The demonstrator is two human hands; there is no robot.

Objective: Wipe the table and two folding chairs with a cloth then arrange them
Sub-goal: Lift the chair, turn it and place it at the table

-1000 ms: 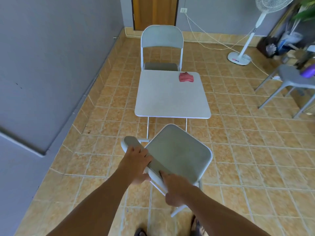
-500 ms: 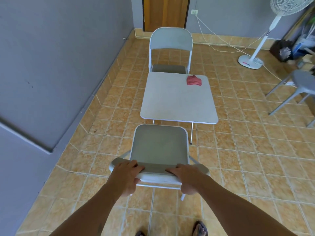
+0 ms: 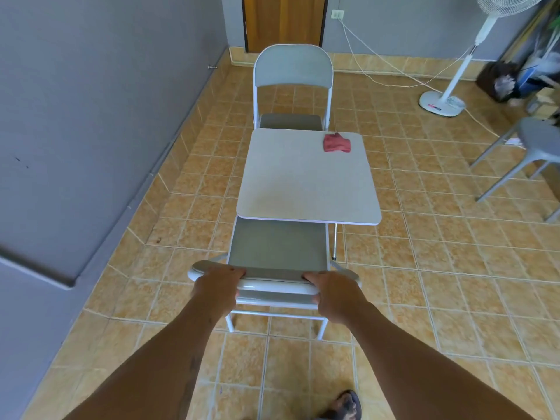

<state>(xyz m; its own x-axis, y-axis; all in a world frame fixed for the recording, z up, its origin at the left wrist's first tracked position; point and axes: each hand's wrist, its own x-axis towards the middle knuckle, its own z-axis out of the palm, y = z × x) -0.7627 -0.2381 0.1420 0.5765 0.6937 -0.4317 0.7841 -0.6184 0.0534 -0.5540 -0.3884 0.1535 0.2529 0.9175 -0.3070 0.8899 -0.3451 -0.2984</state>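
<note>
A grey folding chair (image 3: 277,248) stands in front of me, its seat partly tucked under the near edge of the small white square table (image 3: 303,183). My left hand (image 3: 216,286) grips the left part of the chair's backrest top. My right hand (image 3: 336,294) grips the right part of the same backrest. A crumpled red cloth (image 3: 337,143) lies on the table's far right corner. A second grey folding chair (image 3: 292,83) stands at the table's far side, facing me, with its seat under the table edge.
A grey wall (image 3: 91,116) runs along the left. At the far right a white standing fan (image 3: 448,95) and its cable stand on the tiled floor, beside a grey plastic chair (image 3: 533,147). A wooden door (image 3: 285,19) is at the back. My sandalled foot (image 3: 345,406) shows below.
The near chair was turned from an angle to face the table squarely, then pushed forward until its seat went under the table edge. Both hands stayed on its backrest.
</note>
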